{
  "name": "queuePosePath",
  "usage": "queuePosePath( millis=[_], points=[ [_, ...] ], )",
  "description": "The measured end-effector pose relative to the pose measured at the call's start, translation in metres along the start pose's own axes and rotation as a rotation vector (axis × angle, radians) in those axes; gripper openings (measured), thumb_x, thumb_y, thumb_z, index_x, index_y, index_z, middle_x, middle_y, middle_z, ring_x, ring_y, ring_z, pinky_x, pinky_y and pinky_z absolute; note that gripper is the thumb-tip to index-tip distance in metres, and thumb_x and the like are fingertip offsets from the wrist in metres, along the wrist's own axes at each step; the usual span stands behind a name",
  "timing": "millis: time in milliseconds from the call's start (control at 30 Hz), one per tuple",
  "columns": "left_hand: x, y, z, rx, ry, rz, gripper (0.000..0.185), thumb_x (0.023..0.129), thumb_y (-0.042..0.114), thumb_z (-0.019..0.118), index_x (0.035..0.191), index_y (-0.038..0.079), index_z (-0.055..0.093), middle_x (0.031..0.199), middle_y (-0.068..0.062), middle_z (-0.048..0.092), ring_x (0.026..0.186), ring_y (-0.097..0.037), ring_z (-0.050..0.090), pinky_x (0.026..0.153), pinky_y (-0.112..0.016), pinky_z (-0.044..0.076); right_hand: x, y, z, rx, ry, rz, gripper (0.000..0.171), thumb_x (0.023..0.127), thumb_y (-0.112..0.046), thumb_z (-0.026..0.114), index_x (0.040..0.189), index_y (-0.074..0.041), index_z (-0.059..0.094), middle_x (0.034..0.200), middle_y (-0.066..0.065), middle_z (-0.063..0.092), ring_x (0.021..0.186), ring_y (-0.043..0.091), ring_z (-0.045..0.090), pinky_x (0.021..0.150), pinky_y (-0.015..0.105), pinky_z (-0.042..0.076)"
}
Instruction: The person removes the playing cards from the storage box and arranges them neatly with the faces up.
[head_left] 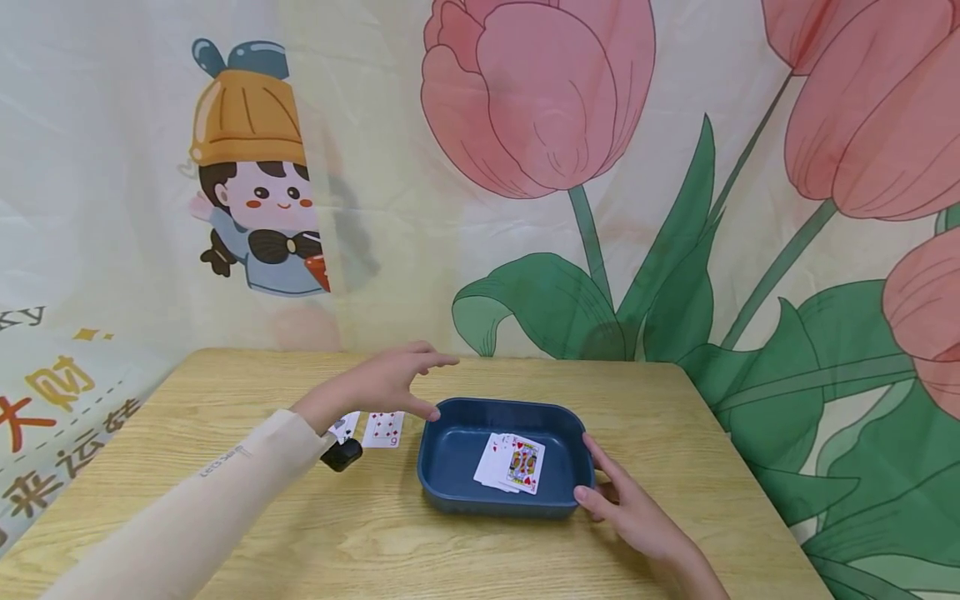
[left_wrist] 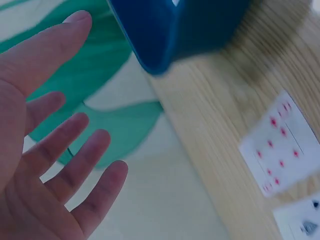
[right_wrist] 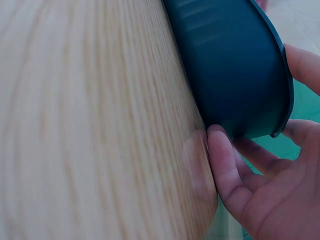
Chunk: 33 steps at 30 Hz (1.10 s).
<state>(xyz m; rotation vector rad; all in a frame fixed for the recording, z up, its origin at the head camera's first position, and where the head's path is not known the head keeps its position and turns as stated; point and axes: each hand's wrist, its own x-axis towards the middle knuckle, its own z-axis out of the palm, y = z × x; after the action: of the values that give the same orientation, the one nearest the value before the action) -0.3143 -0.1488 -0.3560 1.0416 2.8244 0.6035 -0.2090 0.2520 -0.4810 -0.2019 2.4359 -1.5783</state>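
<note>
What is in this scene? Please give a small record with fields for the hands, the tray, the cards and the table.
left hand: open, fingers spread, above the table beside the tray, holding nothing
right hand: fingers curled against the tray's near right corner
tray: dark blue, on the table
cards in tray: a few, face up, overlapping
cards on table: two, face up, left of the tray
table: light wood
</note>
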Motion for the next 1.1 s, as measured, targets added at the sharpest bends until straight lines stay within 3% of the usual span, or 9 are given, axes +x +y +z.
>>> queuePosePath(
  millis=[300, 533, 733, 1100],
  points=[
    [0.027, 0.041, 0.024, -0.035, -0.079, 0.072, 0.09, 0.087, 0.037, 0.089, 0.161, 0.012, 0.044, 0.149, -0.01, 0.057, 0.133, -0.029, 0.058, 0.108, -0.05, 0.051, -0.001, 0.001, -0.001, 0.0, -0.005, -0.015, 0.078, 0.105, -0.036, 0.068, 0.17, -0.036, 0.024, 0.167, 0.022, 0.032, 0.116, 0.028, 0.065, 0.086, 0.033, 0.058],
    [0.053, 0.067, 0.049, -0.031, -0.119, 0.087, 0.086, 0.085, 0.039, 0.091, 0.157, 0.016, 0.05, 0.146, -0.008, 0.061, 0.132, -0.027, 0.057, 0.11, -0.049, 0.049, -0.002, 0.001, 0.0, 0.004, 0.008, -0.01, 0.077, 0.105, -0.037, 0.068, 0.169, -0.037, 0.025, 0.168, 0.022, 0.032, 0.122, 0.03, 0.064, 0.089, 0.039, 0.06],
    [0.069, 0.078, 0.063, -0.036, -0.175, 0.08, 0.082, 0.083, 0.038, 0.092, 0.153, 0.014, 0.056, 0.146, -0.011, 0.06, 0.131, -0.028, 0.058, 0.111, -0.048, 0.05, -0.001, 0.001, 0.0, 0.015, 0.007, -0.002, 0.078, 0.104, -0.038, 0.069, 0.169, -0.036, 0.026, 0.168, 0.021, 0.032, 0.123, 0.03, 0.064, 0.09, 0.041, 0.06],
    [0.082, 0.083, 0.079, 0.035, -0.31, -0.017, 0.085, 0.082, 0.034, 0.093, 0.156, 0.017, 0.054, 0.15, -0.007, 0.057, 0.13, -0.023, 0.057, 0.114, -0.046, 0.047, 0.0, 0.001, -0.001, 0.037, 0.002, 0.008, 0.079, 0.104, -0.039, 0.07, 0.169, -0.039, 0.025, 0.169, 0.02, 0.03, 0.126, 0.03, 0.063, 0.091, 0.041, 0.059]
  ],
)
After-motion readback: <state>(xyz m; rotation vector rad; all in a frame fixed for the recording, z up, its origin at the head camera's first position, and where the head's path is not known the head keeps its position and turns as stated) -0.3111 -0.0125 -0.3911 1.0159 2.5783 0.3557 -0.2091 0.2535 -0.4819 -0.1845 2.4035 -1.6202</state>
